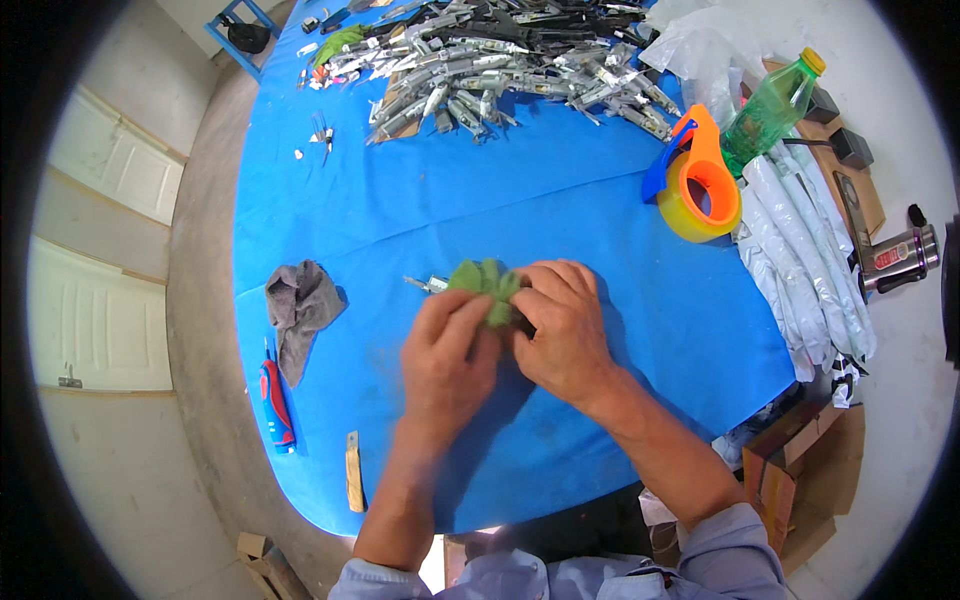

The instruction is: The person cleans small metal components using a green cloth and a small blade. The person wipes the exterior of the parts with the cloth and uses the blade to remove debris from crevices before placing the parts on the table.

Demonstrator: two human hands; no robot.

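Note:
A crumpled green cloth is pinched between the fingers of my left hand and my right hand, above the middle of the blue-covered table. Both hands are slightly blurred. Just left of the cloth, a small clear and grey device pokes out; the rest of it is hidden, and I cannot tell whether it is held or lies on the table. Whatever is inside the right hand's curled fingers cannot be seen.
Many similar devices are piled at the far side. On the left lie a grey rag, a red-and-blue electric tool and a wood-handled blade. On the right are an orange tape dispenser, a green bottle and plastic-wrapped packs.

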